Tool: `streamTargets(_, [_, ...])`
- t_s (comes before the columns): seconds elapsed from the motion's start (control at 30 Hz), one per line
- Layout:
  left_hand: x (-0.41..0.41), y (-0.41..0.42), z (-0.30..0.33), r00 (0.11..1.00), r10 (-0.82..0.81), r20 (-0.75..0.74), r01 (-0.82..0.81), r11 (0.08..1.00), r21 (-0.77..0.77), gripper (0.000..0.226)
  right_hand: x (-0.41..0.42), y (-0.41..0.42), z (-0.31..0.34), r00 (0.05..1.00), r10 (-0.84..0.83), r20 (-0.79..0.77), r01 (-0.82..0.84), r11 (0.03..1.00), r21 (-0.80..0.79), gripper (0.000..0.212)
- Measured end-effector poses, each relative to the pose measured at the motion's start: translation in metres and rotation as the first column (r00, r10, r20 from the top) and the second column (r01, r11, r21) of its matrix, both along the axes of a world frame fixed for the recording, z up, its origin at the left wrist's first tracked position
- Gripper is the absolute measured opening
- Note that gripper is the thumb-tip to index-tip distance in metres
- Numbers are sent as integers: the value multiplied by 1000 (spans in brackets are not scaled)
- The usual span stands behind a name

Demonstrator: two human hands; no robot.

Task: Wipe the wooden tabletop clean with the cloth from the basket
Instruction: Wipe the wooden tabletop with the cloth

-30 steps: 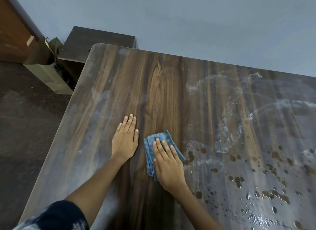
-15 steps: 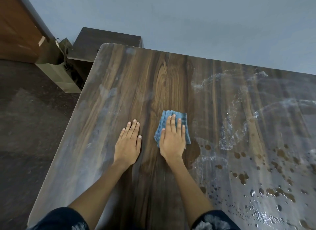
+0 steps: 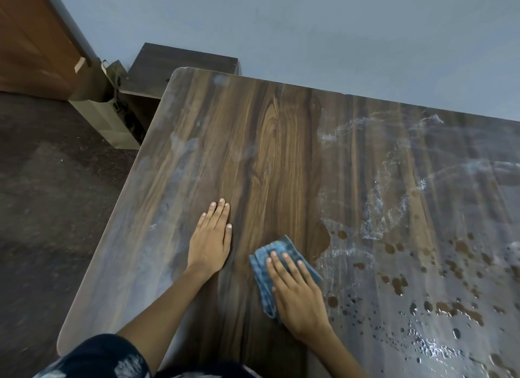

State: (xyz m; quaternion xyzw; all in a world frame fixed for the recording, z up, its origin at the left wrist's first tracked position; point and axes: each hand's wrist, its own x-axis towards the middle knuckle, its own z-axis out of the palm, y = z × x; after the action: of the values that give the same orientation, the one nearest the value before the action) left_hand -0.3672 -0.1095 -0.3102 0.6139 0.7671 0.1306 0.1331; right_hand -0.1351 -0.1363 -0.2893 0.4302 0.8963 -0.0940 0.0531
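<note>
A folded blue cloth (image 3: 266, 265) lies flat on the wooden tabletop (image 3: 275, 158), near its front middle. My right hand (image 3: 299, 296) presses down on the cloth, fingers spread and pointing away and to the left. My left hand (image 3: 211, 242) rests palm down on the bare wood just left of the cloth, fingers together. Brown drops and wet white smears (image 3: 394, 282) cover the right part of the tabletop, starting just right of the cloth. No basket is in view.
The table's left edge (image 3: 118, 211) drops to a dark floor. A paper bag (image 3: 104, 107) and a low dark cabinet (image 3: 180, 65) stand beyond the far left corner. A blue-grey wall runs behind the table, with a brown door (image 3: 31, 46) at far left.
My right hand slid the cloth away from me, then back towards me to about where it began. My left hand stayed flat in place.
</note>
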Motion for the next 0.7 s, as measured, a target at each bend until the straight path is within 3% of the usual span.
streamTargets(0.13, [4,-11,1,1000,28,-3,-28,1000,-3,60,-6,28,-1,983,-179,-42,181,983,29,49])
streamTargets(0.33, [6,-13,4,999,38,-6,-38,999,-7,61,-79,58,0,915,-394,-84,397,918,22,54])
streamTargets(0.5, [8,-22,-2,998,55,-1,-55,998,-7,61,-91,26,-2,975,-193,-107,194,981,1,55])
streamTargets(0.6, [9,-28,-3,999,54,-2,-54,999,-5,62,-63,-2,-3,996,-10,-84,8,1000,-20,61])
streamTargets(0.7, [10,-32,-1,998,59,-10,-59,998,1,61,-24,-16,-2,998,55,-43,-55,998,-8,62])
